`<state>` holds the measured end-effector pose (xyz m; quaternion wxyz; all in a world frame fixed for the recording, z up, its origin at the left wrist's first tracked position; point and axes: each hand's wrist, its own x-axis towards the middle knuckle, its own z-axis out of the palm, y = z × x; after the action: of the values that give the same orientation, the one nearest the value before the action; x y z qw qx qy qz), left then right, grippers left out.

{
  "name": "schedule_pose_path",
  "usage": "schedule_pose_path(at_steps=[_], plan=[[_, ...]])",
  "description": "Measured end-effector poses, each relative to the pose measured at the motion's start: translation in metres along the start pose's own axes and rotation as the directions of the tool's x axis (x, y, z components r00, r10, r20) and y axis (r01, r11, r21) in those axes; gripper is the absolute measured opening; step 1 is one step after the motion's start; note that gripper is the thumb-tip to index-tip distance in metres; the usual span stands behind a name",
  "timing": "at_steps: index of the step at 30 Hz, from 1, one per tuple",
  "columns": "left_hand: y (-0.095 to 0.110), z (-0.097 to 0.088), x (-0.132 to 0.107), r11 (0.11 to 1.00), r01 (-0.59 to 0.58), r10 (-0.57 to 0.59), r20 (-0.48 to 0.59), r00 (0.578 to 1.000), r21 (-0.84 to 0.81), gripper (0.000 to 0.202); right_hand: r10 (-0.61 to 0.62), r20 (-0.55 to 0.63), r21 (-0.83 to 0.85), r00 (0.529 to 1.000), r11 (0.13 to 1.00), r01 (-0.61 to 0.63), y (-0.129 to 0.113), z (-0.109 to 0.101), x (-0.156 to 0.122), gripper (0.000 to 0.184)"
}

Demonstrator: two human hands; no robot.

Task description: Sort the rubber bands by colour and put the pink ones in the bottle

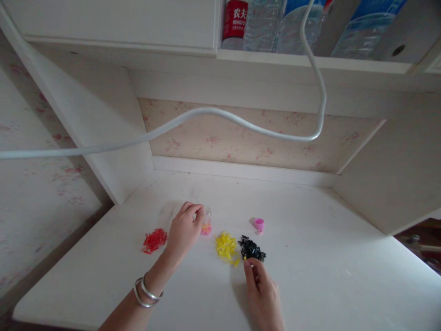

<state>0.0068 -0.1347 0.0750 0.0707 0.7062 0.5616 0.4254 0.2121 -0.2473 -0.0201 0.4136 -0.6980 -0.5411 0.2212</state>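
My left hand point(186, 227) is closed, its fingertips gripping a small clear bottle point(207, 215) near its upper part. Pink and some yellow show at the bottle's bottom. At the front edge of a pile of small black bands point(252, 249), my right hand point(263, 292) pinches a tiny yellow piece point(245, 258), possibly a band. A pile of small yellow bands point(225, 247) lies between the two hands. Left of my left hand is a pile of small red bands point(155, 240). A small pink cap point(259, 224) sits behind the black pile.
All of this lies on a white desk point(310, 266) with side panels and a papered back wall. A white cable point(213, 111) crosses the view above the desk. Overhead, a shelf point(310, 62) holds several plastic bottles point(263, 25).
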Motion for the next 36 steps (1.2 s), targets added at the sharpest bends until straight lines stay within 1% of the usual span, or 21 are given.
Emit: schedule_pose_path(at_steps=[3, 5, 7, 10, 13, 14, 15, 17, 20, 22, 24, 27, 30, 33, 36], plan=[[-0.001, -0.004, -0.002, 0.995, 0.029, -0.031, -0.016, 0.999, -0.093, 0.026, 0.011, 0.005, 0.028, 1.000, 1.000, -0.011, 0.002, 0.000, 0.001, 0.039], [-0.002, -0.009, -0.010, 0.987, 0.072, -0.075, -0.012, 0.997, -0.146, 0.027, 0.019, 0.008, 0.038, 1.000, 0.999, -0.020, 0.003, 0.001, 0.001, 0.041], [-0.002, -0.013, -0.027, 0.974, 0.125, -0.123, 0.022, 0.992, -0.191, 0.028, 0.031, 0.003, 0.050, 1.000, 0.998, -0.031, 0.003, 0.002, 0.001, 0.042], [-0.006, -0.012, -0.066, 0.951, 0.188, -0.161, 0.129, 0.979, -0.243, 0.029, 0.047, -0.013, 0.095, 0.999, 0.994, -0.046, -0.003, 0.004, 0.005, 0.044], [-0.016, -0.002, -0.109, 0.912, 0.281, -0.221, 0.221, 0.950, -0.298, 0.030, 0.015, -0.014, 0.177, 1.000, 0.984, -0.013, -0.024, 0.008, 0.017, 0.041], [-0.019, 0.001, -0.120, 0.902, 0.301, -0.243, 0.213, 0.946, -0.309, 0.033, -0.010, -0.003, 0.206, 1.000, 0.979, 0.010, -0.034, 0.010, 0.022, 0.040], [-0.023, 0.004, -0.129, 0.900, 0.301, -0.242, 0.211, 0.947, -0.315, 0.034, -0.037, 0.012, 0.234, 0.999, 0.972, 0.033, -0.044, 0.012, 0.029, 0.039], [-0.029, 0.007, -0.140, 0.904, 0.281, -0.215, 0.224, 0.951, -0.323, 0.033, -0.079, 0.049, 0.278, 0.996, 0.959, 0.063, -0.067, 0.018, 0.043, 0.038], [-0.033, 0.008, -0.143, 0.909, 0.256, -0.182, 0.237, 0.954, -0.329, 0.033, -0.111, 0.073, 0.318, 0.991, 0.944, 0.083, -0.096, 0.029, 0.065, 0.040], [-0.033, 0.009, -0.142, 0.914, 0.245, -0.178, 0.225, 0.958, -0.323, 0.035, -0.140, 0.072, 0.335, 0.987, 0.936, 0.108, -0.108, 0.037, 0.078, 0.042], [-0.035, 0.012, -0.143, 0.923, 0.225, -0.153, 0.238, 0.959, -0.313, 0.036, -0.168, 0.077, 0.336, 0.983, 0.933, 0.133, -0.116, 0.044, 0.088, 0.041], [-0.041, 0.018, -0.148, 0.933, 0.191, -0.111, 0.261, 0.959, -0.304, 0.034, -0.187, 0.102, 0.323, 0.977, 0.935, 0.145, -0.123, 0.054, 0.097, 0.040], [-0.046, 0.021, -0.150, 0.933, 0.177, -0.095, 0.258, 0.961, -0.313, 0.033, -0.188, 0.123, 0.318, 0.974, 0.937, 0.141, -0.125, 0.060, 0.101, 0.040], [-0.046, 0.018, -0.149, 0.925, 0.192, -0.104, 0.268, 0.958, -0.328, 0.033, -0.183, 0.144, 0.315, 0.973, 0.940, 0.130, -0.127, 0.063, 0.102, 0.038], [-0.043, 0.014, -0.146, 0.915, 0.202, -0.103, 0.281, 0.954, -0.349, 0.033, -0.151, 0.159, 0.330, 0.976, 0.939, 0.092, -0.128, 0.063, 0.101, 0.036]])
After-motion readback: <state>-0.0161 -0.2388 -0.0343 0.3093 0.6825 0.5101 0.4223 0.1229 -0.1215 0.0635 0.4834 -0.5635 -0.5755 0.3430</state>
